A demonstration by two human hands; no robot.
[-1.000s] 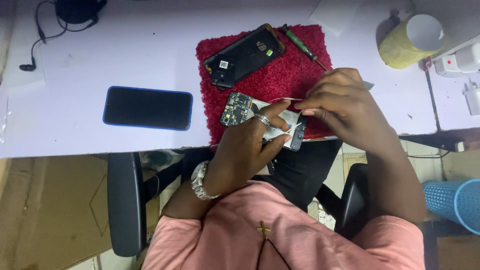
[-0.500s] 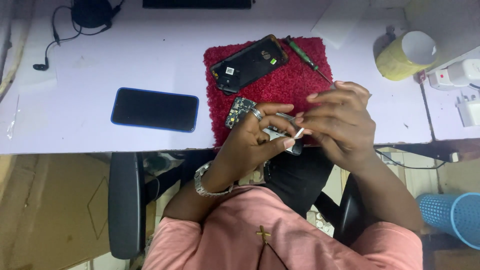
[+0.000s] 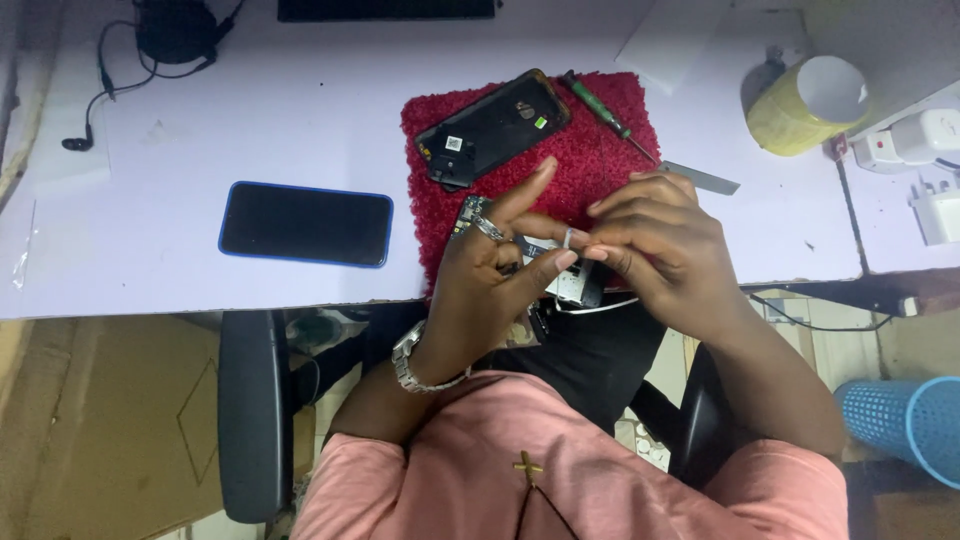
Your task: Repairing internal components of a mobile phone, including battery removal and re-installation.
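My left hand (image 3: 490, 275) holds a phone circuit board (image 3: 570, 283) over the near edge of a red fuzzy mat (image 3: 590, 150); its index finger points up. My right hand (image 3: 655, 240) pinches a small part at the board's top edge. Behind the hands, an opened black phone body (image 3: 492, 128) lies face down on the mat. A green-handled screwdriver (image 3: 605, 115) rests at the mat's far right corner.
A blue-edged black phone (image 3: 305, 223) lies on the white table (image 3: 200, 130) to the left. A yellow cup (image 3: 805, 105) and white chargers (image 3: 915, 140) sit at right. A metal ruler (image 3: 700, 178) pokes out beside my right hand. Black earphones (image 3: 170, 35) lie far left; a blue basket (image 3: 915, 425) stands on the floor.
Both hands have stayed together on the board near the mat's front edge. My left index finger has lifted and straightened. The view has shifted a little.
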